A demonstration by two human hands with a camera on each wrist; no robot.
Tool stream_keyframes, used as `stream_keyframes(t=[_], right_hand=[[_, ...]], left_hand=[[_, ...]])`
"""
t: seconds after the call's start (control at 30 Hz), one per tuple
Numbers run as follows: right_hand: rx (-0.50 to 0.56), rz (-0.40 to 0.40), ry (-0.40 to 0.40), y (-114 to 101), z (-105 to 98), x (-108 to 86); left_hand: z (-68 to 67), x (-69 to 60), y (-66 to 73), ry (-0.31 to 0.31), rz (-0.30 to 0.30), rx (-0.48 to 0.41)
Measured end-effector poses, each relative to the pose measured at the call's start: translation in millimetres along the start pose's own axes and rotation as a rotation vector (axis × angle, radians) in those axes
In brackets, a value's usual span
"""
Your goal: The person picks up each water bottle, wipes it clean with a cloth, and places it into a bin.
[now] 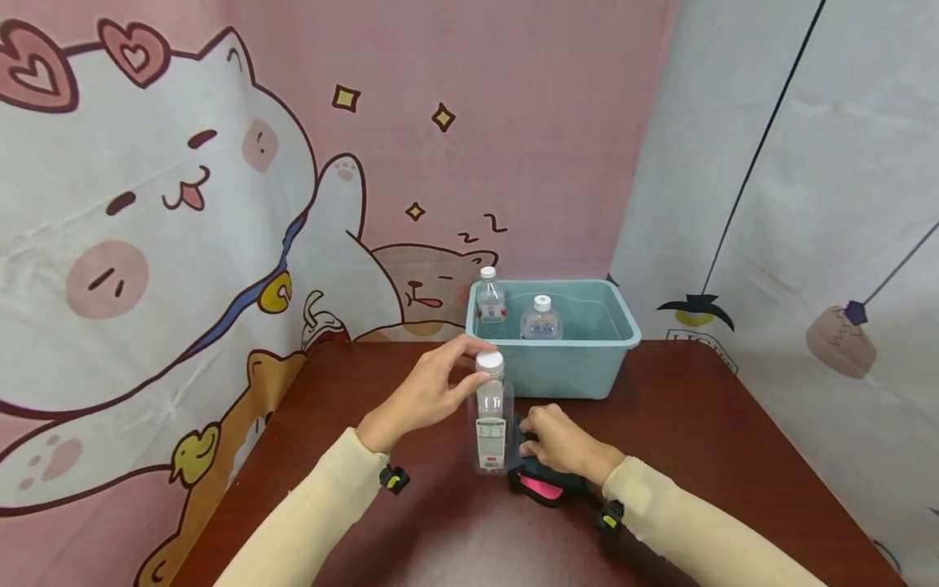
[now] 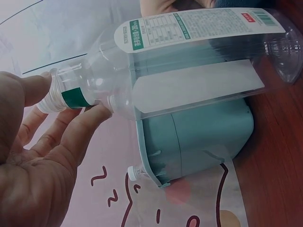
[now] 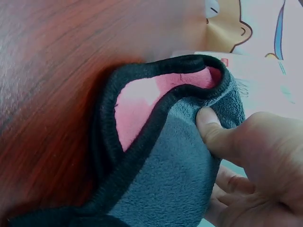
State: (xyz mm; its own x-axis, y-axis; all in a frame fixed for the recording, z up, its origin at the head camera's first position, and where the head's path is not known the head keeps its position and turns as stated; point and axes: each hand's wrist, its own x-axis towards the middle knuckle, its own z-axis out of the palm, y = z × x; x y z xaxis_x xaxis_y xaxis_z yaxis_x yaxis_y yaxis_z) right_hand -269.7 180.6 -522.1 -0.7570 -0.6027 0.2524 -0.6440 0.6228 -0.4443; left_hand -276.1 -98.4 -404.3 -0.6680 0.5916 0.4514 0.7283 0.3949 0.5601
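Note:
A clear plastic bottle [image 1: 491,440] with a white cap and a printed label stands upright on the table. My left hand [image 1: 421,395] holds it by the neck, thumb on one side and fingers on the other; the left wrist view shows the green band on the neck of the bottle [image 2: 199,33]. Just right of the bottle, my right hand [image 1: 561,440] grips a folded grey cloth [image 3: 165,161] with black edging and a pink inner side. In the right wrist view, the thumb of the right hand [image 3: 265,151] presses on the cloth's grey face.
Behind the bottle stands a light blue plastic bin [image 1: 565,371]. Inside it are two clear bottles with white caps, one at the left corner [image 1: 490,302] and one nearer the middle [image 1: 541,319]. The dark red table [image 1: 697,456] meets a cartoon-printed curtain [image 1: 557,122] at the back.

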Motion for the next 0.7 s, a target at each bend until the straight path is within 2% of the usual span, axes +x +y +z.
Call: stream_keyframes(t=[0.2,0.33,0.7], right_hand=[[0.044,0.091,0.042,4.1,-0.7,-4.1],[0.086,0.097,0.090,5.6,-6.9,-5.0],[0.136,0.092,0.222,-17.9,-51.5,1.7]], left_hand=[[2.0,0.4,-0.7,-0.006,-0.010,-0.027],[2.8,-1.0,-0.8,-0.002,-0.008,-0.021],[0.6,-1.1,-2.0,0.000,-0.005,0.001]])
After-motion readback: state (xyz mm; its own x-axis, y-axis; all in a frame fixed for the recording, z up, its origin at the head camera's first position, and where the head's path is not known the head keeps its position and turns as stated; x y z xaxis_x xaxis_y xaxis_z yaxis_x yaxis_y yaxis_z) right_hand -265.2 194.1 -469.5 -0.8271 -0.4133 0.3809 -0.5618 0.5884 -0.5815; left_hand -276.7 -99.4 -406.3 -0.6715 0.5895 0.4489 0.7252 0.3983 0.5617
